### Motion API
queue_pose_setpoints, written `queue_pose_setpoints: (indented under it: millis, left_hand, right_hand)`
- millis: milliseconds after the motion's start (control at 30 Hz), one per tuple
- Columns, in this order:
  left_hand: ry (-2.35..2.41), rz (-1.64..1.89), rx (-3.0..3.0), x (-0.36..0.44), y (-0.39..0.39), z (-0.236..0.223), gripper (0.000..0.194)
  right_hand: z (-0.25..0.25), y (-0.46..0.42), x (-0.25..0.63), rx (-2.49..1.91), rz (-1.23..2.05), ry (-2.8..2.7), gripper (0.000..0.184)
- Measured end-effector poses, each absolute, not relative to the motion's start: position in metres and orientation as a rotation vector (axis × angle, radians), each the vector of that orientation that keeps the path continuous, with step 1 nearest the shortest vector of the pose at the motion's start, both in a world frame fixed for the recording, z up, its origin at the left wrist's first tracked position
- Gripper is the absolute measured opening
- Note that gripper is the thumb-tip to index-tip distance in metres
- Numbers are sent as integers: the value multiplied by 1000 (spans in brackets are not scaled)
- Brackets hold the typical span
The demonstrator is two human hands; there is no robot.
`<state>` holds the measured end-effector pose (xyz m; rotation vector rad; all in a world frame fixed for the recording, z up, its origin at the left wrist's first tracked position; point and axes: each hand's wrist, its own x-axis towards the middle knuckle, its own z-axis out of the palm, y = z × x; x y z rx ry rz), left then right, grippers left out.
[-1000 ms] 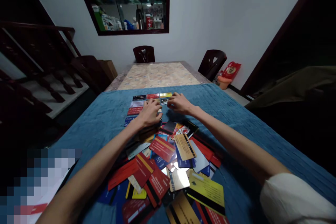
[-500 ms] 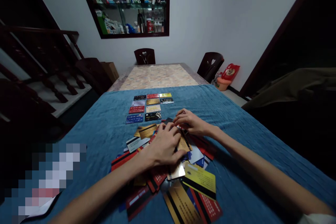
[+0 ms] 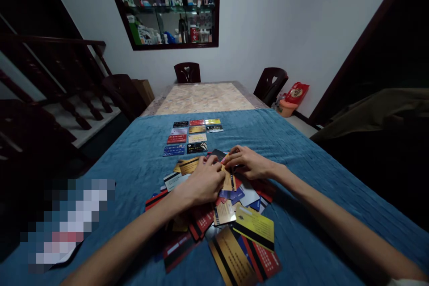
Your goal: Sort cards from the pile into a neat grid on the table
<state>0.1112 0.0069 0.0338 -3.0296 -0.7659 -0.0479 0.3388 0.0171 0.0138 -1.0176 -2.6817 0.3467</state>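
Observation:
A loose heap of plastic cards lies on the blue cloth, many showing black magnetic stripes. My left hand (image 3: 206, 181) rests on the heap's left part, palm down, fingers spread and bent over the cards. My right hand (image 3: 250, 162) is across from it, fingers apart and bent, tips touching the top edge of an orange-tan card (image 3: 229, 179). Just beyond the fingertips lies a dark card (image 3: 218, 154). Nearer me are a cream card (image 3: 225, 212), a yellow card (image 3: 255, 227), a gold card (image 3: 231, 257) and a red card (image 3: 263, 257).
Beyond the heap, several cards lie face up in rows, among them a blue card (image 3: 174, 150) and a black card (image 3: 197, 148). A blurred, pale flat object (image 3: 72, 223) lies at the left. Chairs (image 3: 271, 85) stand around the table; a lit wall cabinet (image 3: 174, 9) is behind.
My left hand has shifted slightly left and drawn in its thumb, uncovering more of the cream card. My right hand has lowered onto the heap near the orange-tan card.

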Motion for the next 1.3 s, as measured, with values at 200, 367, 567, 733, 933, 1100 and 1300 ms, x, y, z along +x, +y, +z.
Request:
queue_pose_setpoints:
  millis: [200,367,567,733,933,1100,1300]
  left_hand:
    - [-790,16,-3048,110,6,38,16]
    - [-771,-17,-3097,111,1,38,18]
    - [-832,-24,-3111,112,-5,45,27]
    - [-878,-41,-3040,116,-8,37,46]
    - [-961,-75,-3012,119,-9,31,37]
    - [-1015,-171,-3034,119,-9,35,44]
    - [-1090,-239,-3228,117,-2,50,28]
  right_hand:
    - [14,14,335,-1042,186,-2757,55]
    - [10,13,332,-1045,102,-2800,64]
    - [12,14,336,-1010,107,-2791,48]
    - [12,15,335,-988,68,-2800,38]
    - [14,17,337,-970,84,-2817,32]
    - [20,16,342,-929,49,-2790,26]
    - [20,16,341,-842,-35,-2665,27]
